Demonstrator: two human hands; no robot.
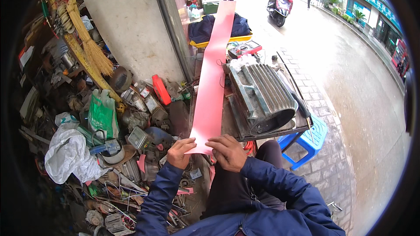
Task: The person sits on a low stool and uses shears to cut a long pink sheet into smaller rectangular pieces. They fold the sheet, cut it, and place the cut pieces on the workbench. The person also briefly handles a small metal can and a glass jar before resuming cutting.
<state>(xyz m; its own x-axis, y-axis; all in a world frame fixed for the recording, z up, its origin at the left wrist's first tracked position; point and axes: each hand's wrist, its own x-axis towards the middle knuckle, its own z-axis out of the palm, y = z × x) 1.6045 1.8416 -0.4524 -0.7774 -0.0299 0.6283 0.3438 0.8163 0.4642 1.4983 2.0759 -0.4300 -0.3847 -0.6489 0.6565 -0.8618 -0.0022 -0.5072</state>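
Observation:
A long pink strip of sheet material [209, 96] runs away from me over the work table, its far end rising near a yellow tray. My left hand [179, 152] pinches the strip's near left corner. My right hand [227, 154] grips the near right edge, fingers bent over it. Just right of the strip, a ribbed metal motor housing [262, 91] lies on the table, with a red-and-grey device [245, 49] behind it.
On my left is a dense heap of scrap, bags [70, 153], bottles and a straw broom [87, 43] beside a pillar [122, 26]. A blue plastic stool [306, 140] stands right of the table. Beyond lie a street, a parked scooter [280, 6] and people walking.

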